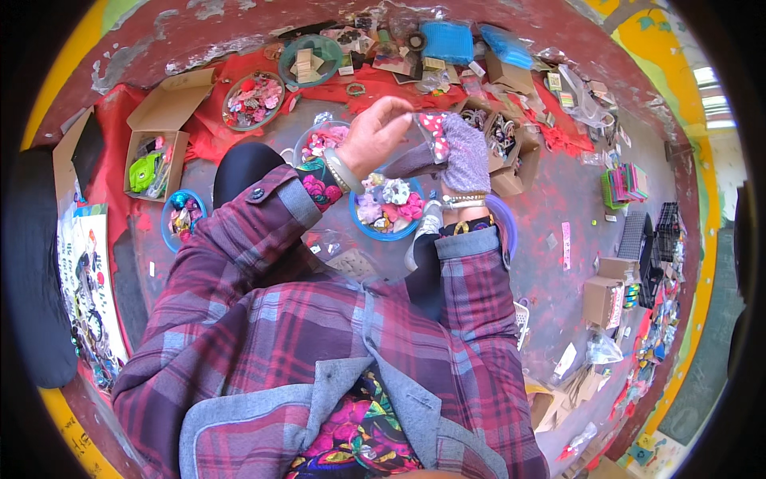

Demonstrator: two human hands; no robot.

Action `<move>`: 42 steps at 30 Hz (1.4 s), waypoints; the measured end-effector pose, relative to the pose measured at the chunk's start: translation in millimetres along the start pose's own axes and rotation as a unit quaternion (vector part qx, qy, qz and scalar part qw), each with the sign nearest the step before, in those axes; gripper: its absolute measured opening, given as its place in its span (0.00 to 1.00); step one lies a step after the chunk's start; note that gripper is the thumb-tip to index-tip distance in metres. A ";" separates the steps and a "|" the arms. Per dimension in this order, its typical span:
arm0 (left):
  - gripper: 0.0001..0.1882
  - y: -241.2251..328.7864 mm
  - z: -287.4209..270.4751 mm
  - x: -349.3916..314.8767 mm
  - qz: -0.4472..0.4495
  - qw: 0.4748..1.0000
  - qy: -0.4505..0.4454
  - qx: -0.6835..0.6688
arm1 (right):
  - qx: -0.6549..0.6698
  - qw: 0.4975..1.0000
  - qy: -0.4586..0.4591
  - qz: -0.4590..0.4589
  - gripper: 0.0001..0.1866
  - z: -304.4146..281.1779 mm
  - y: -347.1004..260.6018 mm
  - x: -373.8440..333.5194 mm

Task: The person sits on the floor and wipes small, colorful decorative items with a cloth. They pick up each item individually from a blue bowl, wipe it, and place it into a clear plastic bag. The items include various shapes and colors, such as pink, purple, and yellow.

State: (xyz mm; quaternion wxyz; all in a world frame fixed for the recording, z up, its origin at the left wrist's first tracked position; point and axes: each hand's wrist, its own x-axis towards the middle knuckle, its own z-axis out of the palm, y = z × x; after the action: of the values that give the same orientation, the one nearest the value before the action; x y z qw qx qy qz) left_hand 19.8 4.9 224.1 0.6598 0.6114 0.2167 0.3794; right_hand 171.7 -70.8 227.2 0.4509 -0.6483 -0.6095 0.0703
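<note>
Purple-grey knitted fabric (pixel 416 161) covers my right hand (pixel 467 156) like a glove and hides its fingers; bracelets circle the wrist below it. A red piece with white polka dots (pixel 436 134), partly under clear plastic, lies against this knit. Beside it, my left hand (pixel 375 134) is bare, with a pale bangle at the wrist. Its thumb and fingertips come together at the piece's left edge; what they pinch is too small to make out. Beneath both hands stands a blue basin (pixel 384 235) of hair flowers and bows. A second basin (pixel 302 144) of pink pieces is partly behind my left hand.
At left are an open cardboard box (pixel 164 102) and a small blue basin (pixel 167 231) of trinkets. Farther back stand a round tray (pixel 227 113) of pink pieces and a green basin (pixel 329 49). Boxes (pixel 523 164) of cords stand at right, near colourful baskets (pixel 624 185).
</note>
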 end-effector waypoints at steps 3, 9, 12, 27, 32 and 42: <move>0.19 7.4 -2.1 -4.7 -0.164 0.974 -0.028 -0.154 | -0.197 0.978 0.039 -0.054 0.10 -5.8 -15.2 7.4; 0.12 23.8 -5.3 0.7 -0.236 0.952 -0.098 -0.171 | -0.214 0.972 -0.068 -0.067 0.09 -11.7 -27.6 12.6; 0.09 22.9 -5.5 -0.6 -0.257 0.944 -0.149 -0.145 | -0.180 0.976 -0.059 -0.110 0.09 -8.0 -20.7 10.5; 0.09 2.6 -23.5 7.0 -0.225 0.936 -0.023 -0.271 | 0.261 0.949 0.065 0.167 0.07 -9.6 35.4 1.4; 0.08 3.6 -23.2 4.4 -0.238 0.921 -0.038 -0.306 | 0.258 0.954 -0.055 0.142 0.10 -5.1 -14.1 7.1; 0.07 8.7 -8.5 -2.6 -0.217 0.963 -0.079 -0.140 | -0.175 0.948 -0.093 -0.248 0.19 -11.7 -8.0 4.2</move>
State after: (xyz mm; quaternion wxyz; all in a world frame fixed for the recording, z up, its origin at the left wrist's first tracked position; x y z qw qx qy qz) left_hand 9.8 8.0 230.8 0.8201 0.4794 0.2366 0.2042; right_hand 174.4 -74.3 241.4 0.2749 -0.5363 -0.7928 -0.0916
